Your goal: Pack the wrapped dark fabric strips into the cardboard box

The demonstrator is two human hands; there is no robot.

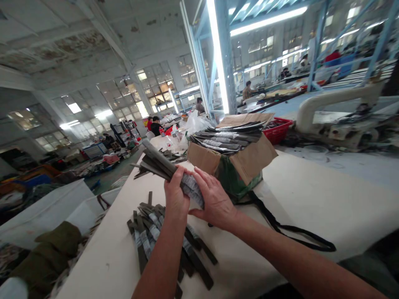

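Note:
My left hand (176, 193) grips a bundle of dark grey-green fabric strips (158, 160) above the table. Around the bundle's near part is a pale, crinkled section (192, 189), and my right hand (215, 197) closes over that end. Below my forearms, a loose pile of similar strips (149, 224) with pale middle sections lies on the white table (106, 253). Behind my hands stands an open cardboard box (249, 160) with a green lower part, heaped with more strips (230, 137). Another small heap of strips (170, 155) lies left of the box.
A black strap (280, 226) curves across the table from the box. A red basket (277, 129) and a sewing machine (336, 112) stand behind at the right. White bins (52, 211) line the table's left side. People sit farther back.

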